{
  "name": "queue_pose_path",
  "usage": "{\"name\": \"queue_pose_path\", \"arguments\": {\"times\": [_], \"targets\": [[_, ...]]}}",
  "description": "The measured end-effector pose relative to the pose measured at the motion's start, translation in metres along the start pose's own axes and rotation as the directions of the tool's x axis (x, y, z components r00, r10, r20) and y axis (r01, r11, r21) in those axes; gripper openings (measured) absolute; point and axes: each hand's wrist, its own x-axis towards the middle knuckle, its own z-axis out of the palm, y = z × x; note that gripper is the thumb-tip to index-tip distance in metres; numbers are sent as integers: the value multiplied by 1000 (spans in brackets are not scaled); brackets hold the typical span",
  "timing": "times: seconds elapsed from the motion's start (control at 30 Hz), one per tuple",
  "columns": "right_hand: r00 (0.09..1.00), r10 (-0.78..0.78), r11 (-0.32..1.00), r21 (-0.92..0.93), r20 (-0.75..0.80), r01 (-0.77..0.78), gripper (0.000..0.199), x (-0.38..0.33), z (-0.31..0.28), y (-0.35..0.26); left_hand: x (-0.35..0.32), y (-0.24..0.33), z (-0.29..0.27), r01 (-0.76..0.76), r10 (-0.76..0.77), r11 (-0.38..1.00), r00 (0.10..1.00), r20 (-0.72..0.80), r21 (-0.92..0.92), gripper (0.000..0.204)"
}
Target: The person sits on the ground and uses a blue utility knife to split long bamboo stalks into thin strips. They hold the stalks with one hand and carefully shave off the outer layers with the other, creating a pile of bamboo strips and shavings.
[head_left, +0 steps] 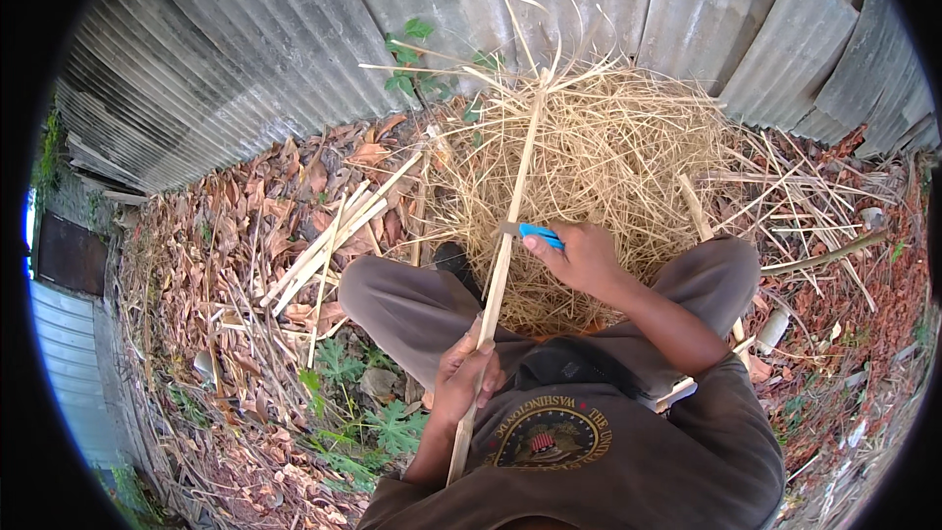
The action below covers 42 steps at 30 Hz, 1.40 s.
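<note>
A long pale strip, which looks like split bamboo, slants up from my lap toward the fence, with thin curled slivers fanning out at its far end. My left hand is closed around its near part, beside my left knee. In my right hand is a knife with a blue handle; the fingers wrap round the handle. Its short grey blade lies against the strip about midway along. Beneath the strip's far half spreads a big heap of straw-coloured shavings.
Corrugated metal sheets stand as a fence behind the heap. Several split strips lie left of my knee, and more thin sticks lie at the right. Dry leaves cover the ground. Green plants grow by my left forearm.
</note>
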Motion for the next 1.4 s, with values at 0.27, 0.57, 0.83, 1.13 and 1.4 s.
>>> {"name": "queue_pose_path", "arguments": {"times": [0.27, 0.57, 0.83, 1.13, 1.4], "targets": [[816, 578, 713, 497, -16, -495, 65, 50, 19, 87, 1, 11, 4, -66, 71, 984, 997, 22, -166, 43], [992, -111, 991, -80, -67, 106, 60, 47, 4, 43, -2, 12, -2, -20, 31, 981, 998, 56, -193, 49], [995, -82, 951, -305, -64, 58, 63, 90, -41, 45, -16, 8, 0, -41, 49, 997, 992, 120, -66, 47], [998, 30, 965, -261, 62, -13, 62, 95, -63, 44, -10, 8, -2, -68, 54, 985, 994, 90, 161, 46], [998, -33, 931, -362, 50, 49, 60, 115, -69, 74, -18, 1, 5, -157, 135, 912, 987, 83, 378, 47]]}}
